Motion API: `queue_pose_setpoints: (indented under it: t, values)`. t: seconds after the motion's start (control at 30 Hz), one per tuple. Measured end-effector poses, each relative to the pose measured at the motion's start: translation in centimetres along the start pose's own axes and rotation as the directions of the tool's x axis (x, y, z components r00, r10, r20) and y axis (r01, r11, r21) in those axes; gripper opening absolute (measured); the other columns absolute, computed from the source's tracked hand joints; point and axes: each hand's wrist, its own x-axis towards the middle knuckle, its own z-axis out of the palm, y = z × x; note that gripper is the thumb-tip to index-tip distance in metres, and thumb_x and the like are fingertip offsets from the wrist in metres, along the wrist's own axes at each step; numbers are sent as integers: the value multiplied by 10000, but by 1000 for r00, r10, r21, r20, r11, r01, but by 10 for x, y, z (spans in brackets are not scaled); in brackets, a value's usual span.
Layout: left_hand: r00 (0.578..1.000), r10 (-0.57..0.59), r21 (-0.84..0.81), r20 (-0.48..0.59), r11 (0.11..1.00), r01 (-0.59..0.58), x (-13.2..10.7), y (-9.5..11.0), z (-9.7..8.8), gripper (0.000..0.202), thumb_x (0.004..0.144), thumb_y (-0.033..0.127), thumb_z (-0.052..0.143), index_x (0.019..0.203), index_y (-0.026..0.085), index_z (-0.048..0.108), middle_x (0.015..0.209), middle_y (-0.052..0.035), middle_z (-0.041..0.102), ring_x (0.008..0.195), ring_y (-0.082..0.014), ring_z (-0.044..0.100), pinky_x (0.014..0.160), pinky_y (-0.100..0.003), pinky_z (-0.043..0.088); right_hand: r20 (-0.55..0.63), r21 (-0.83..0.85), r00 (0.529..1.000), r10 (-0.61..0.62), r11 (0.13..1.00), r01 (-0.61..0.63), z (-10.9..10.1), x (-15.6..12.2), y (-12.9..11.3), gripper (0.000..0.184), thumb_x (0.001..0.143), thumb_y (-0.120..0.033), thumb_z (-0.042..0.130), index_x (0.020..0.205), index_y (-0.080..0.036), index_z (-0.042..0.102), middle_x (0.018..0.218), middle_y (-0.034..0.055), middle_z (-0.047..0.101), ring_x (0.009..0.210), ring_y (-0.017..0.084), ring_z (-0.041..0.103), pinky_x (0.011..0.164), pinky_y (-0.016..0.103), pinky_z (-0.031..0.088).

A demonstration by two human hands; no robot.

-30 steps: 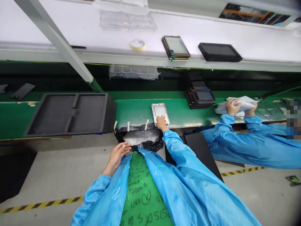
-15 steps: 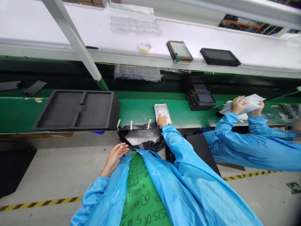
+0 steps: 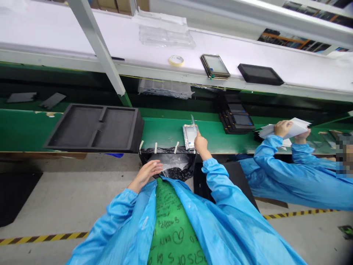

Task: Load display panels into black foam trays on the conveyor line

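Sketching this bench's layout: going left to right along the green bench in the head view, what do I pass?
Black foam tray → foil-edged panel → stacked dark-framed screens → white sheets

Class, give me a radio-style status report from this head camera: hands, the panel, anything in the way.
Right hand on foil-edged glass panel, thin clear strip rising at its fingers. Left hand open at edge of black plastic bag. Bag lies just below panel.

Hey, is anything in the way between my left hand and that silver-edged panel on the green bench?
Only low down: the black plastic bag, taped to the green bench, lies between your left hand and the silver-edged panel. Nothing visible stands above it. Your right hand is at the panel.
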Motion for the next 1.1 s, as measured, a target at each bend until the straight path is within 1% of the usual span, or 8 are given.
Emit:
queue_pose_setpoints:
  t: [0.1, 0.2, 0.3, 0.43, 0.67, 0.83, 0.97, 1.1]
  values:
    - [996, -54, -97, 75, 993, 61, 32, 8, 36, 600, 856, 422, 776, 1381, 213, 575, 1387, -208, 634, 1151, -306, 688, 1009, -479, 510, -60, 90, 973, -221, 970, 226, 2, -61, -42, 562, 989, -124, 367, 1549, -74, 386, 1184, 285, 701, 1038, 327, 723, 893, 436, 577]
    - [996, 22, -233, 92, 972, 0, 51, 15, 54, 593, 921, 428, 695, 1458, 263, 508, 1436, -155, 613, 1206, -278, 659, 1042, -450, 503, -148, 196, 863, -482, 842, 504, 14, -121, -88, 514, 982, -120, 422, 1490, -76, 481, 1382, 295, 595, 1249, 352, 620, 1017, 472, 538]
    - [990, 115, -306, 79, 948, -86, 46, 23, 39, 534, 966, 382, 619, 1457, 192, 525, 1293, -137, 711, 1133, -249, 692, 1012, -378, 525, -209, 282, 682, -701, 624, 728, 17, -150, -108, 522, 934, -221, 641, 1436, -123, 540, 1473, 258, 517, 1353, 375, 499, 1094, 551, 475]
    - [985, 7, -275, 173, 961, 42, 22, 32, -1, 518, 1020, 440, 481, 1429, 133, 561, 1179, -150, 758, 964, -257, 738, 882, -377, 576, -240, 335, 468, -851, 380, 862, 12, -150, -103, 631, 841, -395, 797, 1400, -224, 559, 1479, 184, 497, 1291, 341, 490, 1046, 567, 479]
    - [954, -30, -286, 298, 951, 119, -10, 37, -24, 602, 1017, 486, 478, 1545, 201, 434, 1182, -165, 746, 924, -260, 746, 786, -357, 588, -154, 291, 313, -937, 260, 921, 13, -154, -118, 523, 866, -555, 731, 1245, -204, 655, 1241, 117, 624, 1134, 260, 541, 938, 401, 483]
    - [944, -55, -254, 326, 957, 143, -28, 37, -38, 679, 1004, 498, 510, 1610, 290, 287, 1273, -179, 701, 923, -265, 745, 735, -373, 590, -111, 200, 190, -975, 165, 966, 16, -168, -133, 255, 1002, -415, 592, 1134, -218, 687, 1068, 71, 679, 1049, 218, 570, 858, 332, 476]
    - [938, -34, -236, 344, 964, 121, -39, 34, -45, 693, 975, 537, 552, 1591, 301, 340, 1309, -178, 688, 967, -265, 738, 786, -372, 570, -157, 178, 193, -969, 165, 970, 22, -180, -139, 262, 1078, -317, 428, 992, -178, 634, 933, 60, 673, 850, 170, 604, 711, 277, 452]
    - [924, 26, -116, 382, 993, 20, -54, 30, -46, 686, 822, 441, 799, 1432, 218, 575, 1211, -152, 733, 1010, -294, 721, 873, -378, 538, -173, 254, 383, -907, 335, 907, 18, -181, -145, 191, 1065, -318, 471, 987, -176, 572, 822, 35, 651, 668, 146, 575, 589, 249, 383]
